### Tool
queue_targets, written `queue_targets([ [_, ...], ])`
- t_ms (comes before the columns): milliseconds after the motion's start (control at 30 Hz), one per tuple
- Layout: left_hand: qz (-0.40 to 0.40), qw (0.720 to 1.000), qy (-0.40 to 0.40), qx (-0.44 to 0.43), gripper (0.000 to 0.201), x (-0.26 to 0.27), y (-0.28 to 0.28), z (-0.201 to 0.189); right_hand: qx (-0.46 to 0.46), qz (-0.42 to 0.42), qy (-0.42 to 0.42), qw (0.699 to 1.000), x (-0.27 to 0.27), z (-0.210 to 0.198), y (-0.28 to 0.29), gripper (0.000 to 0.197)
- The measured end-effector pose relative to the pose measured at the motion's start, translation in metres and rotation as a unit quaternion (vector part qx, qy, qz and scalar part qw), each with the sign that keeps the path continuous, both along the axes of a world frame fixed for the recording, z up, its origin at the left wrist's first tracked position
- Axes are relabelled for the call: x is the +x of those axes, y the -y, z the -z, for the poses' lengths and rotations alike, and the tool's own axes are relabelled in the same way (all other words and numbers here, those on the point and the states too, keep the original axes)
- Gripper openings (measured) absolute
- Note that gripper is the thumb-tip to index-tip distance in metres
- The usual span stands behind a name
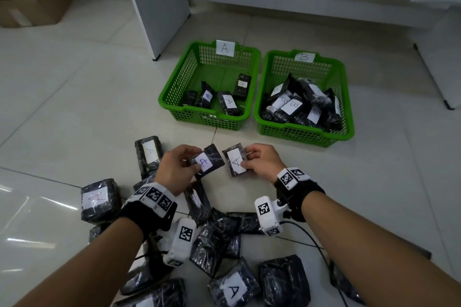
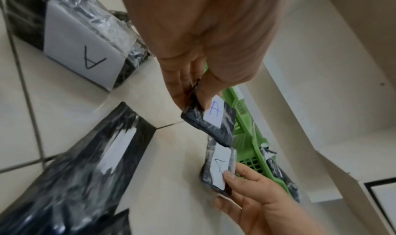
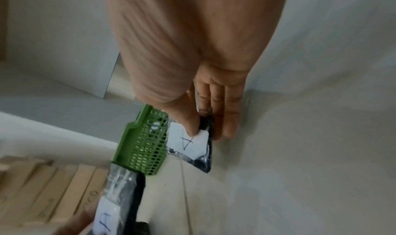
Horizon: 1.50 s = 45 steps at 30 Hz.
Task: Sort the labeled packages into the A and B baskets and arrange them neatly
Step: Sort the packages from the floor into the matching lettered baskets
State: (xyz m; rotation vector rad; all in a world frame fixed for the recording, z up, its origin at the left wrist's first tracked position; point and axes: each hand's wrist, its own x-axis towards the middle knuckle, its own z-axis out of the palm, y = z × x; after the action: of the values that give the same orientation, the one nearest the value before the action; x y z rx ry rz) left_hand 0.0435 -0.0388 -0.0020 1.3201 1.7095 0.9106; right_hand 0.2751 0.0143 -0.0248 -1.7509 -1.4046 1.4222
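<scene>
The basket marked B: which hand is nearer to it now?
Right. The right hand holds an A package just in front of the B basket; the left hand is farther left, below the A basket.

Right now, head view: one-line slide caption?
Left hand and right hand each hold an A-labeled package above the floor pile, near basket A and basket B.

A basket (image 1: 174,87) left of B basket (image 1: 346,97), touching, packages inside both, loose packages (image 1: 97,200) on floor (image 1: 62,107) before them
</scene>
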Motion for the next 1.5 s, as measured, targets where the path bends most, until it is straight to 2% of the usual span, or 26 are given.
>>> queue_targets([
  [133, -0.014, 0.998, 0.021, 0.060, 0.040, -0.008, -0.024, -0.020, 0.044, 0.022, -0.101, 0.994, -0.004, -0.032, -0.010, 0.047],
  [200, -0.039, 0.995, 0.020, 0.094, 0.040, -0.013, -0.049, -0.033, 0.107, 0.020, -0.101, 0.989, -0.006, -0.047, -0.017, 0.043],
  [300, -0.060, 0.987, -0.030, 0.144, 0.031, -0.018, -0.091, -0.048, 0.220, 0.004, -0.040, 0.975, -0.012, -0.057, -0.036, 0.021],
  [400, -0.061, 0.980, -0.123, 0.142, 0.014, -0.018, -0.130, -0.056, 0.319, 0.004, 0.040, 0.947, -0.021, -0.060, -0.061, 0.016],
  [467, -0.043, 0.978, -0.176, 0.105, 0.014, -0.019, -0.153, -0.053, 0.349, -0.011, 0.091, 0.933, -0.030, -0.063, -0.080, 0.018],
  [567, 0.009, 0.965, -0.257, 0.059, 0.021, -0.023, -0.177, -0.043, 0.339, -0.041, 0.163, 0.926, -0.047, -0.065, -0.110, 0.024],
  [667, 0.036, 0.948, -0.316, 0.004, 0.025, -0.029, -0.185, -0.030, 0.289, -0.059, 0.218, 0.930, -0.065, -0.060, -0.139, 0.027],
  [767, 0.111, 0.900, -0.420, -0.035, 0.031, -0.037, -0.180, -0.025, 0.206, -0.142, 0.296, 0.922, -0.077, -0.052, -0.154, 0.029],
  [867, 0.202, 0.848, -0.488, -0.037, 0.043, -0.048, -0.176, -0.027, 0.138, -0.227, 0.388, 0.882, -0.083, -0.046, -0.161, 0.025],
  [933, 0.235, 0.852, -0.466, -0.036, 0.057, -0.058, -0.175, -0.029, 0.110, -0.262, 0.440, 0.852, -0.087, -0.050, -0.164, 0.031],
  [1000, 0.247, 0.873, -0.420, 0.022, 0.065, -0.071, -0.171, -0.035, 0.106, -0.274, 0.461, 0.837, -0.089, -0.062, -0.167, 0.036],
  [1033, 0.251, 0.879, -0.401, 0.065, 0.063, -0.077, -0.165, -0.039, 0.129, -0.266, 0.456, 0.840, -0.089, -0.070, -0.166, 0.034],
  [1133, 0.237, 0.883, -0.360, 0.183, 0.039, -0.097, -0.141, -0.046, 0.271, -0.230, 0.406, 0.842, -0.101, -0.090, -0.150, 0.025],
  [1200, 0.195, 0.903, -0.344, 0.169, 0.027, -0.114, -0.122, -0.044, 0.325, -0.239, 0.337, 0.851, -0.121, -0.096, -0.125, 0.018],
  [1233, 0.176, 0.911, -0.345, 0.140, 0.026, -0.123, -0.112, -0.040, 0.331, -0.256, 0.305, 0.856, -0.130, -0.094, -0.110, 0.015],
  [1300, 0.185, 0.913, -0.357, 0.064, 0.038, -0.139, -0.091, -0.034, 0.321, -0.299, 0.244, 0.865, -0.147, -0.085, -0.074, 0.012],
  [1367, 0.234, 0.896, -0.377, 0.002, 0.055, -0.153, -0.071, -0.031, 0.298, -0.356, 0.190, 0.865, -0.157, -0.068, -0.041, 0.016],
  [1433, 0.290, 0.862, -0.412, -0.051, 0.074, -0.161, -0.055, -0.028, 0.284, -0.429, 0.172, 0.840, -0.164, -0.053, -0.013, 0.026],
  [1500, 0.320, 0.833, -0.443, -0.081, 0.082, -0.168, -0.045, -0.025, 0.288, -0.498, 0.177, 0.799, -0.167, -0.042, 0.006, 0.037],
])
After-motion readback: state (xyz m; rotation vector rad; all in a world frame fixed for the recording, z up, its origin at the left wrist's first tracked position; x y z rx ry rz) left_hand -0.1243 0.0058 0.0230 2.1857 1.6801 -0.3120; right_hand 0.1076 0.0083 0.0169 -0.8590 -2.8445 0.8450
